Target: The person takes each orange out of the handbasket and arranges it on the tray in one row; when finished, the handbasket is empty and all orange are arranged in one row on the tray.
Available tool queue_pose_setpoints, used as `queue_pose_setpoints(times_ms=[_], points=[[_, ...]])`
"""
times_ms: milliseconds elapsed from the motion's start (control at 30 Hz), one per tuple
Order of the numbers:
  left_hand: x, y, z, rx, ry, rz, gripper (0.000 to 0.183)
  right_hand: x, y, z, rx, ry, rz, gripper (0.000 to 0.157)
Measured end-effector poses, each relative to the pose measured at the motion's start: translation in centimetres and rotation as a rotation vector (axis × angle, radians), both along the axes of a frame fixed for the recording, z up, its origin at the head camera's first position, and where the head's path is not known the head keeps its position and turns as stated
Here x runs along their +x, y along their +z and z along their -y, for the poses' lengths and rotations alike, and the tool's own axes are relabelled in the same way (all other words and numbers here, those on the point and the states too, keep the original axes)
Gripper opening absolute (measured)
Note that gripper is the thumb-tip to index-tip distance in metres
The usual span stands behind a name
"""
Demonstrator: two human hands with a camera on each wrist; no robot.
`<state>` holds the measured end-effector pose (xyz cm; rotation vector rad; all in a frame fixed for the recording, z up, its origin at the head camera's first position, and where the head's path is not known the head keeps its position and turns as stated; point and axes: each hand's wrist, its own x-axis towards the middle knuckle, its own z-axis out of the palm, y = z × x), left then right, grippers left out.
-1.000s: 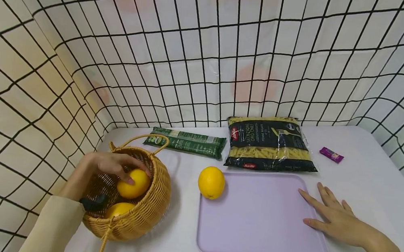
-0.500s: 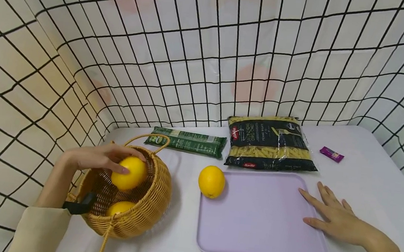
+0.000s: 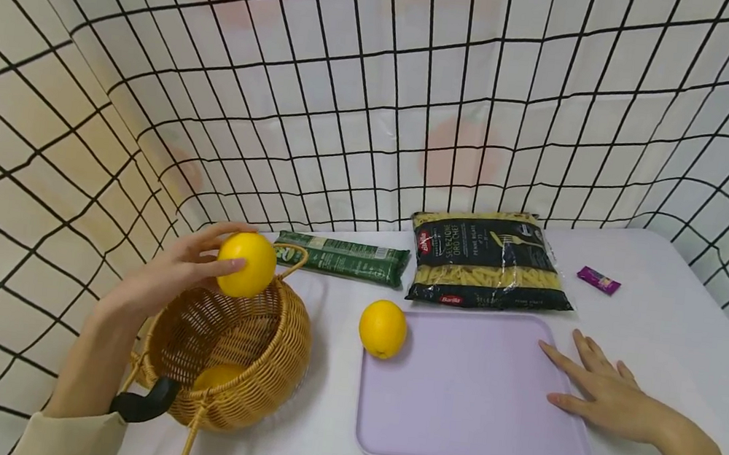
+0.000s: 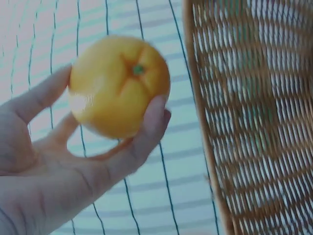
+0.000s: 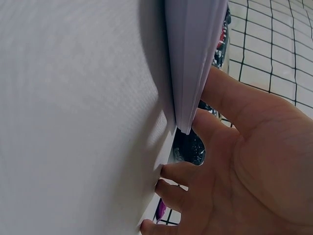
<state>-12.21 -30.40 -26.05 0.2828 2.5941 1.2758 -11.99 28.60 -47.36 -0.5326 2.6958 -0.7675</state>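
Observation:
My left hand (image 3: pixel 178 272) holds an orange (image 3: pixel 247 264) between thumb and fingers, above the far rim of a wicker basket (image 3: pixel 286 352). In the left wrist view the same orange (image 4: pixel 117 88) shows its green stem spot, apart from the woven wall (image 4: pixel 254 117). Another orange (image 3: pixel 218 376) lies inside the basket, partly hidden by its rim. One more orange (image 3: pixel 382 329) rests at the back left corner of a lilac tray (image 3: pixel 480 392). With fingers spread, my right hand (image 3: pixel 612 398) rests at the tray's right edge; its thumb and a finger touch the tray (image 5: pixel 188 63) there.
Behind the tray lies a bag of penne pasta (image 3: pixel 486 261). A long green packet (image 3: pixel 348 259) is left of it, behind the basket. A small purple wrapped packet (image 3: pixel 598 280) lies at the back right. Black grid netting (image 3: pixel 389 105) surrounds the white table on its far sides.
My left hand has lifted the orange up out of the basket, to above its far rim. The right hand, the tray and the orange on it have stayed put.

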Motion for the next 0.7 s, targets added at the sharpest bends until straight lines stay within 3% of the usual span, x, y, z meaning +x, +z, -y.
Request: queue_pose_setpoints(times_ms=[167, 267, 467, 700], points=[[0.3, -0.3, -3.9, 0.058, -0.003, -0.037, 0.052, 0.0, 0.0, 0.0, -0.002, -0.002, 0.009, 0.08], [0.4, -0.9, -6.5, 0.103, -0.009, -0.01, 0.051, 0.0, 0.0, 0.0, -0.003, -0.006, 0.015, 0.08], [0.9, -1.8, -11.0, 0.106, -0.002, 0.03, 0.051, 0.0, 0.0, 0.2, -0.004, -0.002, 0.012, 0.079], [0.7, -5.0, -15.5, 0.174, -0.043, 0.072, 0.053, 0.0, 0.1, 0.0, 0.003, -0.005, 0.012, 0.079]])
